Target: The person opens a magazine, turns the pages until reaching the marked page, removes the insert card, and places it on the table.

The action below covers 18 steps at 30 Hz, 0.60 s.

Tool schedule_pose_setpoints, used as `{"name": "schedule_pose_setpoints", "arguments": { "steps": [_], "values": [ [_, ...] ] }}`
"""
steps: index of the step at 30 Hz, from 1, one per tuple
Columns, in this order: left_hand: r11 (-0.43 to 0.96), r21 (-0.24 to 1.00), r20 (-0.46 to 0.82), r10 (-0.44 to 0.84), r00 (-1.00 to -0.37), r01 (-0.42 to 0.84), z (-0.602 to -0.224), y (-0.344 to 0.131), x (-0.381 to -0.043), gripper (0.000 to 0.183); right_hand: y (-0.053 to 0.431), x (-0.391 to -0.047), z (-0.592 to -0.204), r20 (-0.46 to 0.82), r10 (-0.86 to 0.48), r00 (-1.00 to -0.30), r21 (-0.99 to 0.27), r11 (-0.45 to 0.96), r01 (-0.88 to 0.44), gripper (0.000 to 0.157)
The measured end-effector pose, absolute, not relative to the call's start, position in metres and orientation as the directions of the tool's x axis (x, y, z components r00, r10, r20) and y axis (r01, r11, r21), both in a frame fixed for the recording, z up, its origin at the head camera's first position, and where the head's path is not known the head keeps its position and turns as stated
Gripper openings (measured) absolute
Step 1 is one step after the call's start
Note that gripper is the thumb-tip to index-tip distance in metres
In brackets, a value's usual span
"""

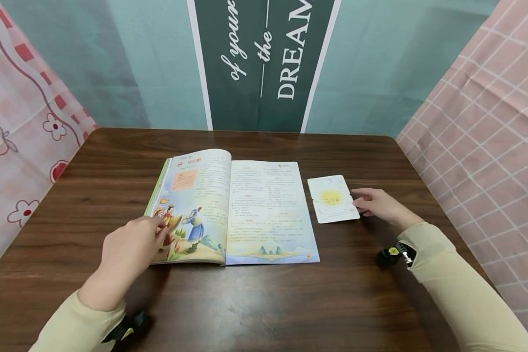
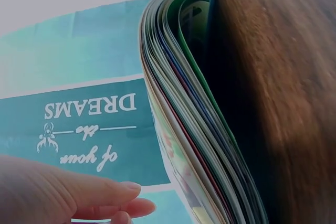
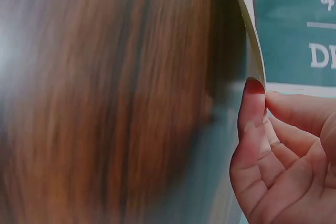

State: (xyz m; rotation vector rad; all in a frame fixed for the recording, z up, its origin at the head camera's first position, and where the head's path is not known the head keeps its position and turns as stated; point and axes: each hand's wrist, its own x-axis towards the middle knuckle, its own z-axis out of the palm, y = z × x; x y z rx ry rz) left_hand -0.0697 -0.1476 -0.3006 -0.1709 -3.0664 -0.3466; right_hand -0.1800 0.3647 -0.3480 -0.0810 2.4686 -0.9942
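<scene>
An open book (image 1: 270, 210) with printed text and colourful pictures lies on the brown wooden table (image 1: 264, 308). My left hand (image 1: 129, 247) is over the lower left corner of its left page. In the left wrist view the thumb and fingers (image 2: 118, 192) are loosely bent beside the thick stack of pages (image 2: 184, 93), with nothing between them. To the right of the book is a white card (image 1: 333, 199) with a yellow round design. My right hand (image 1: 383, 208) pinches its right edge between thumb and finger; the right wrist view shows the card's edge (image 3: 253, 40) raised off the wood.
A teal cloth with large white lettering (image 1: 295, 49) hangs behind the table's far edge. Pink patterned cloths stand at the left (image 1: 31, 127) and the right (image 1: 488, 146). Black wrist cameras sit under both sleeves.
</scene>
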Motion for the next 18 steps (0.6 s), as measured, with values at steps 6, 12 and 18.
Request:
{"name": "schedule_pose_setpoints", "arguments": {
  "steps": [6,12,18],
  "values": [
    [0.964,0.230,0.075,0.118,-0.990,0.132,-0.297,-0.139,-0.074,0.018,0.376,-0.177,-0.348,-0.431,-0.200,-0.880,-0.622,0.773,0.130,0.057],
    [0.966,0.220,0.045,0.130,-0.990,0.137,-0.292,-0.131,-0.079,0.021,0.380,-0.174,-0.345,-0.450,-0.177,-0.875,-0.591,0.793,0.144,0.056],
    [0.966,0.166,0.063,0.190,-0.980,0.198,-0.286,-0.119,-0.092,0.017,0.364,-0.169,-0.332,-0.419,-0.085,-0.904,-0.272,0.962,0.035,0.059]
  ]
}}
